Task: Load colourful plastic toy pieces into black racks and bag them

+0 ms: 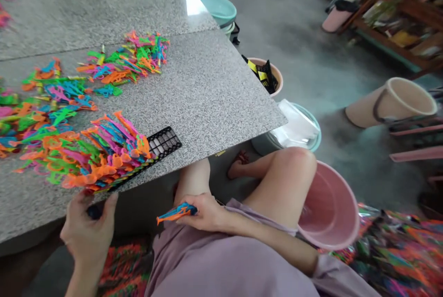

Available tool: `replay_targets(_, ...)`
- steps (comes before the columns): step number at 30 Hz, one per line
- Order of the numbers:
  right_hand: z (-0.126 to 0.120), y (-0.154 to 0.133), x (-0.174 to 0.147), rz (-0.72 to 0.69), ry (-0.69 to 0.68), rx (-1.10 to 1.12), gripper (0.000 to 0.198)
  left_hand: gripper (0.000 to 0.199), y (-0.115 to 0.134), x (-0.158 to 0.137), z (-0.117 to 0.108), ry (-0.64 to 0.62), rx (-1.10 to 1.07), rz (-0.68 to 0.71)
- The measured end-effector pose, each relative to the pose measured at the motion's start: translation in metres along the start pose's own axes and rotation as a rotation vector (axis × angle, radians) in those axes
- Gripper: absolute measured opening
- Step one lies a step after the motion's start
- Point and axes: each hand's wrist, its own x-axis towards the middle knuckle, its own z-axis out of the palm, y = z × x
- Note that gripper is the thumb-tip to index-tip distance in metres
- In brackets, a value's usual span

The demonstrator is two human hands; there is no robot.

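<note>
Plastic pieces [176,213], blue and orange, are clamped between the fingers of the right hand [207,214] above the lap; at least two show, though the overlap prevents an exact count. The left hand [88,230] has its thumb and fingers spread apart at the table's near edge, just beside the near left end of the one black rack [166,142]; whether a fingertip touches the rack cannot be told.

Most of the rack looks done: a dense row of pieces [110,154] covers it from the left, too many to count, and a short stretch of grid at its right end lies uncovered. That stretch appears to be what is left there.

Farther out on the table [221,89], two main loose heaps remain unsorted, one far [128,61] and one left [44,103], each uncountable and merging at places. Right of the table, on the floor, stand one pink bucket [330,209] near and one beige bucket [367,107] farther off.
</note>
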Motion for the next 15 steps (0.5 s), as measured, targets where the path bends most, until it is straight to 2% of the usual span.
replay_targets(3, -0.012, -0.006, 0.004, -0.073, 0.089, -0.060, 0.010, 0.035, -0.008, 0.013, 0.010, -0.031, 0.121, 0.030)
replay_targets(5, -0.036, -0.009, 0.012, -0.126, 0.202, -0.048, 0.013, 0.035, -0.005, 0.016, 0.015, -0.027, 0.117, 0.106)
replay_targets(7, -0.074, -0.012, 0.027, -0.148, 0.388, 0.006, 0.014, 0.036, 0.002, 0.016, 0.020, -0.048, 0.097, 0.204)
replay_targets(10, -0.132, -0.013, 0.067, -0.104, 0.779, 0.073, 0.008, 0.034, 0.013, 0.014, 0.029, -0.069, 0.055, 0.296)
replay_targets(11, -0.146, -0.014, 0.085, -0.112, 0.843, 0.059, 0.007, 0.034, 0.016, 0.013, 0.032, -0.064, 0.046, 0.311)
replay_targets(13, -0.159, -0.017, 0.122, -0.153, 0.856, -0.010, 0.008, 0.033, 0.020, 0.012, 0.038, -0.052, 0.042, 0.332)
replay_targets(15, -0.154, -0.020, 0.156, -0.207, 0.759, -0.125, 0.012, 0.030, 0.020, 0.011, 0.045, -0.044, 0.040, 0.352)
